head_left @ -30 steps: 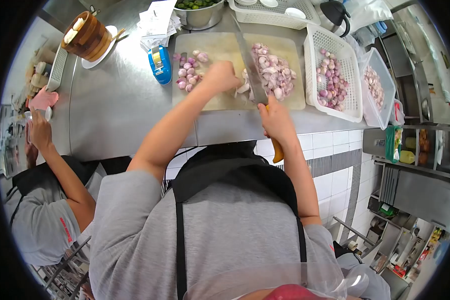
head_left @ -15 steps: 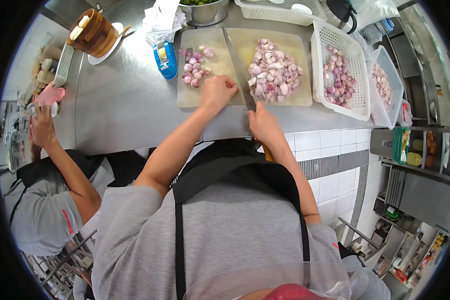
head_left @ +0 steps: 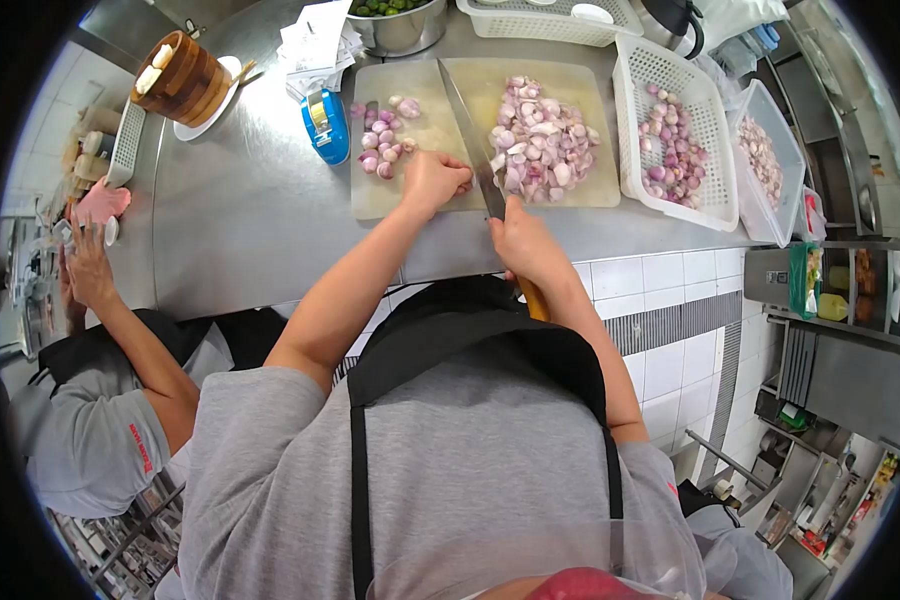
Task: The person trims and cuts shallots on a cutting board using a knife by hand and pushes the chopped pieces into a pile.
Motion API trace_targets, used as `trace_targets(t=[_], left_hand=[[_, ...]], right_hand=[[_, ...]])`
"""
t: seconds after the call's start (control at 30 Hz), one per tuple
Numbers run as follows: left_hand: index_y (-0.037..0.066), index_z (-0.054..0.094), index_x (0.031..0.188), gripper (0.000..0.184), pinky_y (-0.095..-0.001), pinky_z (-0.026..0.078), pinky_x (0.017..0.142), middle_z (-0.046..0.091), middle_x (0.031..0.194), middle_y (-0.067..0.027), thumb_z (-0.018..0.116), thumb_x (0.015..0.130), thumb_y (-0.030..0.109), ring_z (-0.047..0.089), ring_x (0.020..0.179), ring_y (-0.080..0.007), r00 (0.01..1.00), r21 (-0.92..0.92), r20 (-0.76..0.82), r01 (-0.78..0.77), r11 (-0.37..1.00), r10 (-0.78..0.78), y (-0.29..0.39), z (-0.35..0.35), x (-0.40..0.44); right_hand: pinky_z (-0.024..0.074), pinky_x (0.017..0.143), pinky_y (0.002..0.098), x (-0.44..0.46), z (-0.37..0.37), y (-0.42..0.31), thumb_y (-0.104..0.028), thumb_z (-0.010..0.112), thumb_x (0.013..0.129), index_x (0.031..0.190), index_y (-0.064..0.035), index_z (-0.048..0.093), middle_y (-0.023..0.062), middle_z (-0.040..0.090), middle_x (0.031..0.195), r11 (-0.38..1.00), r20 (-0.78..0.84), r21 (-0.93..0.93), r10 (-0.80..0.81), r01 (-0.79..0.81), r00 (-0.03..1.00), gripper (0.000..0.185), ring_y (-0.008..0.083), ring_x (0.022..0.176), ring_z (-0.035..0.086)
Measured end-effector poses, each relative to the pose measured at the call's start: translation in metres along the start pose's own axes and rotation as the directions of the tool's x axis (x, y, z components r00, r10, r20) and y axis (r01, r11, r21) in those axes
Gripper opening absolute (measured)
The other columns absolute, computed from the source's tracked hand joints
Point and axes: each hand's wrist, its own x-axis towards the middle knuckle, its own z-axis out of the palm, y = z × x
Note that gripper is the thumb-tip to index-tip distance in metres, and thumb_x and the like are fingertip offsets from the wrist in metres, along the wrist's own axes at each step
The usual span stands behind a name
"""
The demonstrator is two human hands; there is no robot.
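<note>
My right hand [head_left: 522, 238] is wrapped round the handle of a long knife [head_left: 467, 125], whose blade points away from me across the cutting board [head_left: 430, 75]. Just left of the blade, my left hand [head_left: 437, 183] rests low over the board with its fingers curled together. Whatever those fingers pinch is too small or hidden to name. Beyond that hand lie several whole peeled shallots [head_left: 380, 140] on the board's left side. A large heap of cut shallots [head_left: 545, 145] covers the right side, close to the knife.
A blue tape dispenser [head_left: 325, 127] and papers [head_left: 315, 45] sit left of the board. On the right are a white basket [head_left: 715, 190] of shallots and a tub [head_left: 765, 160] of pieces. At far left, a co-worker's hand [head_left: 92, 270] is raised near a wooden bucket [head_left: 185, 80].
The view has shifted slightly. Both my hands and the knife keep nearly the same places on the board. The yellow end of the knife handle shows more below my right hand.
</note>
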Motion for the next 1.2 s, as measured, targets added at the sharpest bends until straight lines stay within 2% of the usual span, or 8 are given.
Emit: trace_targets(t=[0.4,0.63,0.77,0.87,0.97,1.03,1.07,1.2], left_hand=[[-0.004,0.065,0.076,0.011,-0.0226,0.051,0.053,0.066,0.067,-0.0089,0.066,0.071,0.006,0.063,0.057,-0.0118,1.000,-0.052,-0.002,-0.023,0.998,0.023,-0.004,0.002,0.000],[0.002,0.067,0.066,0.016,-0.0360,0.050,0.057,0.062,0.063,-0.0168,0.069,0.058,0.015,0.063,0.059,-0.0254,0.938,0.246,-0.099,-0.300,0.922,0.332,-0.003,0.010,-0.003],[0.000,0.065,0.071,0.011,-0.0367,0.049,0.060,0.063,0.066,-0.0147,0.061,0.066,0.009,0.062,0.061,-0.0276,0.789,0.289,-0.184,-0.526,0.800,0.586,-0.016,0.023,0.000],[0.001,0.064,0.090,0.021,-0.0351,0.050,0.069,0.064,0.087,-0.0162,0.063,0.070,0.010,0.063,0.078,-0.0275,0.827,0.216,-0.089,-0.528,0.821,0.555,-0.011,0.011,-0.020],[0.003,0.050,0.120,0.045,-0.0393,0.042,0.090,0.048,0.125,-0.0197,0.057,0.082,0.026,0.049,0.113,-0.0323,0.610,0.180,-0.172,-0.752,0.634,0.773,-0.008,0.015,-0.038],[0.004,0.025,0.138,0.066,-0.0462,0.023,0.105,0.019,0.145,-0.0160,0.044,0.088,0.043,0.021,0.132,-0.0355,0.524,0.414,0.249,-0.818,0.400,0.815,-0.010,0.021,-0.041],[0.004,0.016,0.141,0.075,-0.0505,0.010,0.107,0.011,0.148,-0.0139,0.032,0.088,0.055,0.011,0.136,-0.0355,0.562,0.317,0.325,-0.822,0.472,0.761,-0.011,0.021,-0.040],[0.005,0.014,0.142,0.085,-0.0531,0.010,0.106,0.013,0.148,-0.0143,0.034,0.083,0.064,0.011,0.136,-0.0339,0.627,0.475,0.438,-0.770,0.426,0.644,-0.004,0.016,-0.035]], right_hand=[[0.0449,0.041,0.0426,0.016,0.018,0.005,-0.012,0.037,0.088,0.097,0.0080,0.038,0.0248,0.056,0.061,0.995,-0.022,0.091,-0.027,0.029,0.999,0.022,0.0312,0.041,0.055],[0.0380,0.031,0.0330,0.032,0.009,0.026,-0.020,0.043,0.089,0.092,-0.0024,0.039,0.0089,0.045,0.053,0.937,0.050,0.348,0.000,-0.017,0.999,0.018,0.0197,0.036,0.047],[0.0381,0.031,0.0295,0.022,0.001,0.024,-0.022,0.044,0.091,0.093,-0.0081,0.039,0.0056,0.043,0.053,0.955,-0.006,0.297,-0.005,0.007,1.000,0.015,0.0159,0.035,0.044],[0.0383,0.031,0.0288,0.010,-0.012,0.022,-0.023,0.043,0.092,0.093,-0.0077,0.039,0.0054,0.044,0.053,0.962,0.016,0.272,-0.025,0.020,1.000,0.015,0.0153,0.035,0.045],[0.0383,0.031,0.0285,0.000,-0.014,0.015,-0.022,0.042,0.092,0.090,-0.0050,0.041,0.0061,0.046,0.056,0.929,0.023,0.363,-0.092,0.078,0.995,0.017,0.0154,0.036,0.047],[0.0386,0.031,0.0284,-0.001,-0.010,0.014,-0.022,0.042,0.092,0.090,-0.0051,0.041,0.0063,0.046,0.056,0.888,0.024,0.455,-0.084,0.064,0.996,0.017,0.0157,0.036,0.046],[0.0388,0.031,0.0284,0.001,-0.010,0.013,-0.023,0.041,0.092,0.091,-0.0052,0.041,0.0066,0.046,0.055,0.843,0.037,0.535,-0.081,0.049,0.996,0.017,0.0160,0.035,0.046],[0.0391,0.032,0.0283,-0.003,-0.014,0.035,-0.025,0.039,0.093,0.091,-0.0078,0.039,0.0060,0.045,0.055,0.815,0.073,0.579,-0.075,0.019,0.995,0.017,0.0163,0.036,0.046]])
